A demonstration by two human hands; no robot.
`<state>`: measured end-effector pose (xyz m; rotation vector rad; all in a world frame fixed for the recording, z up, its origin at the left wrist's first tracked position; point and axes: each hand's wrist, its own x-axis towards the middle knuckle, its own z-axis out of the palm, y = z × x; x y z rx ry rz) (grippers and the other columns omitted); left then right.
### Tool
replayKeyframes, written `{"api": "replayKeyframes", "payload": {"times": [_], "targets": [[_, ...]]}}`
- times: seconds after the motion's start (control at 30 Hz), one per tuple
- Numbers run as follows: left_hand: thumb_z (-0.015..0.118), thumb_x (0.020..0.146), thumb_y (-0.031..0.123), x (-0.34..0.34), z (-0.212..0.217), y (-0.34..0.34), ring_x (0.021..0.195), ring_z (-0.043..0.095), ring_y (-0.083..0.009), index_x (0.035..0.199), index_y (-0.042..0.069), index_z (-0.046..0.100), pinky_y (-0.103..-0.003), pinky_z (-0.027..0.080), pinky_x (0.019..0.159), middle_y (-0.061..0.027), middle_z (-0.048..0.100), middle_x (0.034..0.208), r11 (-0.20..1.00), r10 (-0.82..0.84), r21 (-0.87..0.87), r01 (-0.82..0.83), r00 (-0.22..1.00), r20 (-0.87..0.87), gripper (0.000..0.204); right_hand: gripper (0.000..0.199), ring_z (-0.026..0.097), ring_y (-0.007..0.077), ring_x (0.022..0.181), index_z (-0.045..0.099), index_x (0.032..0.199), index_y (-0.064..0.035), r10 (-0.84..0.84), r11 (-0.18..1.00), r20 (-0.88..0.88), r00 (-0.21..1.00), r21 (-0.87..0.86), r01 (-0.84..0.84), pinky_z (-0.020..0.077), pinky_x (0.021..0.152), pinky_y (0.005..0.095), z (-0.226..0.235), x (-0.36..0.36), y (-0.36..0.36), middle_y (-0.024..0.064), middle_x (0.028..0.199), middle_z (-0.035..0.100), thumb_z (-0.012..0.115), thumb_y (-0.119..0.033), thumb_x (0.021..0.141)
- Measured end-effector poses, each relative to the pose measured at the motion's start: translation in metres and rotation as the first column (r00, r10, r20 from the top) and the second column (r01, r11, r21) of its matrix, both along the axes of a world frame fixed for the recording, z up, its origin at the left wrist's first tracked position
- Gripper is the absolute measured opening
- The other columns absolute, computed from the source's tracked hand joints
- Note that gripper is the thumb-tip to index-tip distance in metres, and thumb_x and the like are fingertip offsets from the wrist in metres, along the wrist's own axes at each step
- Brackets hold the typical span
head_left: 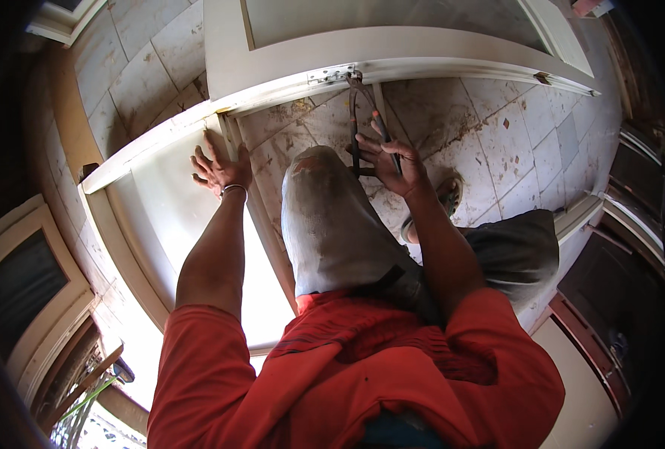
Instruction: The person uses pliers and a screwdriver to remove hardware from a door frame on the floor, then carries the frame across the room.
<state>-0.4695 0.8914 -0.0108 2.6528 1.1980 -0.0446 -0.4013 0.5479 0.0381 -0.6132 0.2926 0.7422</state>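
Observation:
My right hand (392, 161) holds the handles of a pair of pincers (353, 112), dark with orange marks. The handles are spread apart, and the jaws reach up to a metal hinge (331, 74) on the edge of a white framed door panel (295, 71). Whether the jaws grip anything there is too small to tell. With fingers spread, my left hand (222, 168) rests on a second pale framed panel (175, 213), close to where its frame meets the white door's edge. A bracelet circles that wrist.
Dusty floor tiles (497, 142) with scattered debris lie beyond my knees. Another framed panel (29, 284) stands at the left. A small metal fitting (542, 78) sits farther right on the door's edge. Dark red-edged furniture (587, 322) is on the right.

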Motion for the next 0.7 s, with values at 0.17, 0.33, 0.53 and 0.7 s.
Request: {"api": "replayKeyframes", "payload": {"times": [0.17,0.33,0.53,0.7], "targets": [[0.072,0.077,0.056,-0.001,-0.004,0.000,0.149,0.020,-0.0311,0.157,0.029,0.023,-0.057,0.015,0.119,-0.0126,0.030,0.156,0.998,0.004,0.068,-0.004,1.000,0.010,0.098,0.064,0.052,0.0392,0.122,0.048,0.145,-0.0203,0.041,0.990,-0.077,0.996,0.141,-0.030,0.0416,0.101,0.0667,-0.013,0.014,-0.005,0.0262,0.136,0.050,0.057,-0.013,0.082],[0.073,0.076,0.054,-0.001,-0.008,0.001,0.148,0.021,-0.0298,0.157,0.028,0.024,-0.057,0.015,0.119,-0.0121,0.030,0.156,0.996,0.004,0.093,-0.004,1.000,0.005,0.098,0.059,0.044,0.0476,0.132,0.051,0.143,-0.0204,0.033,0.966,-0.146,0.989,0.260,0.006,0.0369,0.100,0.0752,-0.008,0.012,0.001,0.0241,0.140,0.047,0.056,-0.013,0.084],[0.072,0.078,0.053,0.000,-0.003,0.000,0.149,0.020,-0.0307,0.158,0.027,0.021,-0.056,0.013,0.119,-0.0130,0.028,0.157,0.998,0.007,0.065,-0.007,1.000,-0.013,0.098,0.050,0.040,0.0509,0.136,0.050,0.141,-0.0198,0.044,0.972,-0.167,0.985,0.235,-0.003,0.0320,0.101,0.0793,-0.004,0.013,0.003,0.0193,0.138,0.053,0.058,-0.019,0.092],[0.073,0.076,0.054,-0.001,-0.007,0.000,0.148,0.022,-0.0293,0.157,0.027,0.024,-0.055,0.015,0.119,-0.0124,0.031,0.156,0.996,0.007,0.094,-0.007,1.000,-0.006,0.099,0.041,0.059,0.0390,0.114,0.057,0.132,-0.0174,-0.083,0.994,-0.281,0.956,0.039,0.098,0.0517,0.089,0.0581,-0.002,0.011,0.013,0.0089,0.131,0.057,0.062,-0.014,0.092]]}}
